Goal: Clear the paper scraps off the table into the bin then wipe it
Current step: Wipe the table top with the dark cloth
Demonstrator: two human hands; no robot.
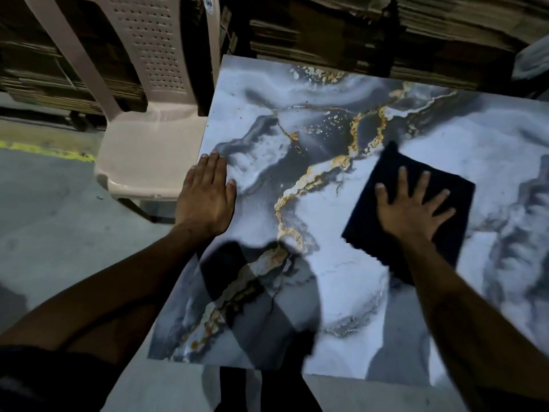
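A marble-patterned table (326, 120) in grey, white and gold fills the middle of the view. A dark blue cloth (383, 173) lies flat on its right half. My right hand (411, 209) presses on the cloth with fingers spread straight. My left hand (206, 194) rests flat on the table's left edge, fingers straight and together, holding nothing. No paper scraps or bin show in the view.
A beige plastic chair (148, 114) stands close against the table's left side. Stacks of flattened cardboard (416, 34) line the back behind the table and chair. Grey concrete floor (44, 209) with a yellow line lies to the left.
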